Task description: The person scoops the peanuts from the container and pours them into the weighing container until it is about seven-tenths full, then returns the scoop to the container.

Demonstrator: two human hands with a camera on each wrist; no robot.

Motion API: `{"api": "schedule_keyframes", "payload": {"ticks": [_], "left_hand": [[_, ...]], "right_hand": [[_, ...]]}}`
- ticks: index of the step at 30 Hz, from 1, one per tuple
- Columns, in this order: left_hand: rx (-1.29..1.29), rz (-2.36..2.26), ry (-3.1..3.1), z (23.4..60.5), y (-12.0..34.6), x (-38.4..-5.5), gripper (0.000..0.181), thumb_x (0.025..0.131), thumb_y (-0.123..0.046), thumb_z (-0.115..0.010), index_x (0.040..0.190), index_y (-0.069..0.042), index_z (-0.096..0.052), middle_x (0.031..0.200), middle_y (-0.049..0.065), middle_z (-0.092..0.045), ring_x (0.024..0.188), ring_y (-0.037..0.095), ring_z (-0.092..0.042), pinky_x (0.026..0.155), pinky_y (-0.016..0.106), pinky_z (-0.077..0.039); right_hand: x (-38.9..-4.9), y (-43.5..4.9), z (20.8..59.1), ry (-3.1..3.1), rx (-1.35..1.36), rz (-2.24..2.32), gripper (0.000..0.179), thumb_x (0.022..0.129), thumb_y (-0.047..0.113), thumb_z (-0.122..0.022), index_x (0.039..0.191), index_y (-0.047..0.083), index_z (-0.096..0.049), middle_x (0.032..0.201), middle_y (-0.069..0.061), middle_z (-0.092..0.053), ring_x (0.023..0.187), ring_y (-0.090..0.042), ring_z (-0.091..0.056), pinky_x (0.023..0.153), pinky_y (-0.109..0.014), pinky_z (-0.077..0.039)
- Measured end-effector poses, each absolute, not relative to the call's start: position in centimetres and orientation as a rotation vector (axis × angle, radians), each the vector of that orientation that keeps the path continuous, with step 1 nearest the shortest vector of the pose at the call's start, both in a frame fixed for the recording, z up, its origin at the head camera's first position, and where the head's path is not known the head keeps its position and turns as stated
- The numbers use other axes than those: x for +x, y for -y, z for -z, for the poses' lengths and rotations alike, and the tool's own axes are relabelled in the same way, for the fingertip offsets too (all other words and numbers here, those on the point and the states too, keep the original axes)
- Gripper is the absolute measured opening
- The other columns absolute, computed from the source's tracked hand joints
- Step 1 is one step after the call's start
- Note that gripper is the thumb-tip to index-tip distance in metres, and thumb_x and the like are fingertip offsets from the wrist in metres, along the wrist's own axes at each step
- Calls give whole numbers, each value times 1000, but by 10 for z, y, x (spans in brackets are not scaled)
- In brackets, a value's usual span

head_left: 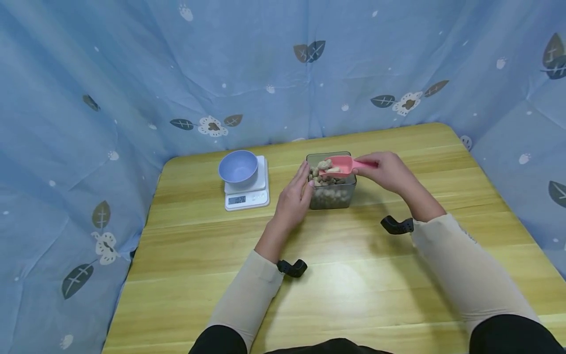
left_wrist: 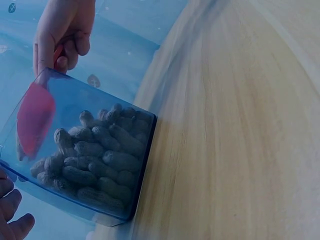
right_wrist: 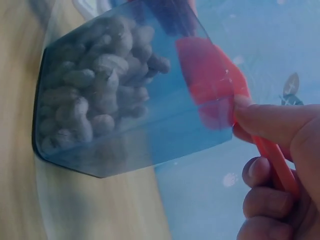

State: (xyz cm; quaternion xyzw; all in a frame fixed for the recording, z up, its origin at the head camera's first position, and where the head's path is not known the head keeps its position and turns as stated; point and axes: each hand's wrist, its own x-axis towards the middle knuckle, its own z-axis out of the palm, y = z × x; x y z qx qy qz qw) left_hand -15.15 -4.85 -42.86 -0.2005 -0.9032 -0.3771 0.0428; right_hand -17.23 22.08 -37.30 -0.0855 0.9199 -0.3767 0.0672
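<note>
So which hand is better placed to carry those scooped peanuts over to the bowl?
Probably the right hand: it holds the pink scoop, which has peanuts in it. The left hand is nearer the blue bowl, but it rests against the container and holds no scoop.

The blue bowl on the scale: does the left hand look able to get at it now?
Probably yes: the left hand rests against the container, and nothing visible stands between this hand and the bowl.
</note>
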Motion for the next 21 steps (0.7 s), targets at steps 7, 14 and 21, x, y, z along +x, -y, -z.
{"api": "schedule_keyframes", "payload": {"ticks": [7, 14, 21], "left_hand": [[-607, 1155, 2754, 429, 48, -151, 56, 107, -42, -29, 157, -18, -25, 163, -14, -13, 148, 16, -26, 120, 39, -29], [-615, 1149, 2765, 428, 50, -152, 56, 107, -43, -29, 157, -18, -25, 163, -14, -13, 148, 14, -25, 121, 39, -28], [-657, 1108, 2809, 422, 56, -155, 56, 107, -39, -32, 158, -18, -21, 164, -12, -11, 151, 14, -17, 123, 38, -21]], "right_hand": [[-170, -224, 382, -2780, -255, 1225, 52, 91, 47, -66, 129, 11, -66, 127, -16, -66, 105, -28, -63, 82, -44, -54], [-167, -223, 380, -2777, -248, 1238, 55, 91, 49, -66, 129, 10, -66, 128, -18, -64, 105, -29, -62, 79, -41, -52], [-169, -221, 378, -2821, -241, 1225, 53, 91, 48, -66, 129, 10, -66, 129, -16, -64, 102, -27, -62, 76, -38, -51]]}}
